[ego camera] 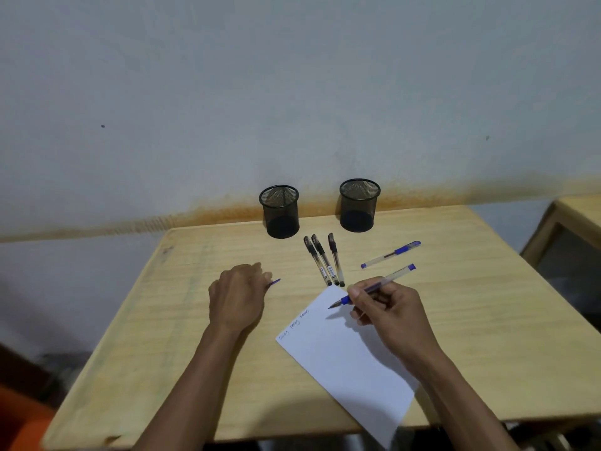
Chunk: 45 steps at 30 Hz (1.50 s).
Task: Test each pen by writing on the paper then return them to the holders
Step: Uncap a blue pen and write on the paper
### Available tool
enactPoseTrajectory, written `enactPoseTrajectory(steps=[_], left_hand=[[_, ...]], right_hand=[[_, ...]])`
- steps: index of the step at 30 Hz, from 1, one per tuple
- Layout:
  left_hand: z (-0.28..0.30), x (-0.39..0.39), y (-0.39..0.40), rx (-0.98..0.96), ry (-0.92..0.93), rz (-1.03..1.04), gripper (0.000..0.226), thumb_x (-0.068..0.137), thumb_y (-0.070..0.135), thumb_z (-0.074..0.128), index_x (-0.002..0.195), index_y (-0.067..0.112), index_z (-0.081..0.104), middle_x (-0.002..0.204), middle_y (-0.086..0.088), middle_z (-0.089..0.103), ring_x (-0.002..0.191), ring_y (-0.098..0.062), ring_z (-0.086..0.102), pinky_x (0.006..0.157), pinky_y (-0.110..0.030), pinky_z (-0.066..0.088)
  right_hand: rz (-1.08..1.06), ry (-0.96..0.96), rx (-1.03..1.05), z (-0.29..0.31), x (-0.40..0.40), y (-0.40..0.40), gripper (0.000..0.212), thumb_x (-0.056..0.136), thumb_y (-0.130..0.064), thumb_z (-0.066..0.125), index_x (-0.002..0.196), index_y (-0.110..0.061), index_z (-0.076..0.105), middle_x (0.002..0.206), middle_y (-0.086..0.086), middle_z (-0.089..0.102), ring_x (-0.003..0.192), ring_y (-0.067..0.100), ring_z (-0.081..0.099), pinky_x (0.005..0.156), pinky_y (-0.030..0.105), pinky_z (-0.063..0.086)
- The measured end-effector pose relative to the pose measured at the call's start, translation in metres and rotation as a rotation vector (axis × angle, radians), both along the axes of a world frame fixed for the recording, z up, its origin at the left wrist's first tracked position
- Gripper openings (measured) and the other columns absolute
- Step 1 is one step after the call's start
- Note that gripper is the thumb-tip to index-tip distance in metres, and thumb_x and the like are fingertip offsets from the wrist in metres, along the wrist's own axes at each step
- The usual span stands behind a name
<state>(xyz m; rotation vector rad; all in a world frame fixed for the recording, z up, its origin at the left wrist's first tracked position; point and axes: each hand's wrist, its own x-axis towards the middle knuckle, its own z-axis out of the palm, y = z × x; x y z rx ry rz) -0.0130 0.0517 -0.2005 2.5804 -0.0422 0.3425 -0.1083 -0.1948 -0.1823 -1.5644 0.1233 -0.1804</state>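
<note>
From the head view, the right hand point(387, 307) pinches an uncapped blue pen point(374, 288) in its fingers, tip just above the far corner of the paper point(344, 359), beside three written words. The left hand point(237, 297) rests on the desk point(471, 320), fingers closed around a blue cap point(274, 282). Three black pens point(325, 260) and another blue pen point(390, 254) lie near two empty holders point(281, 211). I judge the blue pens' testing is starting; next the tip must touch the paper.

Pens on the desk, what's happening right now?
Right hand holds blue pen, tip over paper. Left hand holds its cap. Nothing in the way.
</note>
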Motion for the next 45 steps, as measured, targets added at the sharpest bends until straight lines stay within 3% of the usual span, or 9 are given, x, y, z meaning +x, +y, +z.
enactPoseTrajectory(steps=[6, 10, 13, 17, 26, 33, 38, 43, 45], left_hand=[[-0.008, -0.051, -0.014, -0.231, -0.147, -0.27, 0.035, 0.087, 0.038, 0.073, 0.118, 0.023, 0.071, 0.121, 0.008, 0.066, 0.111, 0.011, 0.052, 0.092, -0.009, 0.042], [-0.025, -0.056, -0.012, -0.064, -0.033, -0.386, 0.054, 0.083, 0.06, 0.063, 0.127, 0.028, 0.067, 0.137, 0.007, 0.06, 0.13, -0.008, 0.049, 0.108, -0.033, 0.041], [-0.032, -0.057, -0.011, 0.015, 0.061, -0.423, 0.06, 0.085, 0.07, 0.052, 0.134, 0.035, 0.059, 0.151, 0.012, 0.045, 0.144, -0.008, 0.032, 0.12, -0.033, 0.021], [-0.034, -0.061, -0.006, 0.036, 0.075, -0.443, 0.06, 0.087, 0.068, 0.053, 0.14, 0.04, 0.052, 0.157, 0.017, 0.034, 0.148, 0.002, 0.017, 0.123, -0.029, 0.006], [-0.034, -0.059, -0.005, 0.086, 0.086, -0.456, 0.065, 0.086, 0.073, 0.046, 0.142, 0.041, 0.049, 0.158, 0.018, 0.031, 0.148, 0.0, 0.016, 0.124, -0.036, 0.006], [-0.04, -0.055, -0.005, 0.017, 0.051, -0.466, 0.071, 0.079, 0.077, 0.044, 0.137, 0.038, 0.057, 0.155, 0.014, 0.039, 0.146, -0.001, 0.024, 0.123, -0.033, 0.007], [-0.054, -0.054, -0.005, 0.041, -0.116, -0.462, 0.063, 0.084, 0.071, 0.049, 0.125, 0.028, 0.069, 0.143, 0.002, 0.057, 0.14, -0.013, 0.044, 0.118, -0.043, 0.026], [-0.058, -0.053, -0.005, 0.069, -0.165, -0.454, 0.057, 0.085, 0.066, 0.053, 0.12, 0.025, 0.072, 0.139, -0.002, 0.061, 0.136, -0.017, 0.049, 0.115, -0.048, 0.033], [-0.057, -0.054, -0.005, 0.072, -0.161, -0.454, 0.057, 0.086, 0.066, 0.053, 0.12, 0.025, 0.072, 0.139, -0.001, 0.06, 0.136, -0.017, 0.049, 0.115, -0.048, 0.033]], right_hand=[[0.051, 0.027, 0.047, -0.004, 0.014, 0.014, 0.007, 0.097, -0.005, 0.065, 0.094, 0.001, 0.064, 0.083, 0.016, 0.078, 0.079, 0.025, 0.079, 0.064, 0.029, 0.062], [0.106, -0.019, -0.152, -0.009, 0.03, 0.024, 0.013, 0.083, 0.004, 0.077, 0.087, -0.002, 0.066, 0.081, 0.007, 0.078, 0.076, 0.019, 0.076, 0.068, 0.03, 0.063], [0.116, 0.012, -0.195, -0.017, 0.041, 0.029, 0.013, 0.083, 0.006, 0.073, 0.09, -0.004, 0.07, 0.07, 0.0, 0.073, 0.066, 0.013, 0.068, 0.066, 0.024, 0.058], [0.148, 0.051, -0.107, -0.031, 0.038, 0.029, 0.01, 0.083, 0.008, 0.068, 0.082, -0.003, 0.07, 0.069, 0.021, 0.064, 0.067, 0.026, 0.06, 0.068, 0.039, 0.056], [0.185, 0.012, -0.211, -0.028, 0.049, 0.031, 0.014, 0.074, 0.005, 0.077, 0.075, -0.004, 0.066, 0.07, 0.025, 0.07, 0.062, 0.045, 0.065, 0.057, 0.062, 0.056], [0.165, -0.032, -0.366, -0.041, 0.056, 0.03, 0.025, 0.064, 0.001, 0.079, 0.058, -0.014, 0.06, 0.058, 0.014, 0.065, 0.05, 0.029, 0.06, 0.045, 0.056, 0.052], [0.189, -0.026, -0.325, -0.044, 0.057, 0.032, 0.025, 0.065, 0.002, 0.078, 0.058, -0.015, 0.06, 0.057, 0.017, 0.065, 0.049, 0.028, 0.061, 0.044, 0.054, 0.051], [0.219, -0.042, -0.353, -0.042, 0.057, 0.034, 0.037, 0.062, 0.007, 0.075, 0.052, -0.021, 0.052, 0.047, 0.003, 0.056, 0.042, 0.018, 0.05, 0.044, 0.033, 0.042], [0.211, -0.03, -0.317, -0.042, 0.057, 0.032, 0.033, 0.061, 0.007, 0.074, 0.054, -0.015, 0.052, 0.049, 0.009, 0.056, 0.043, 0.021, 0.051, 0.043, 0.039, 0.043]])
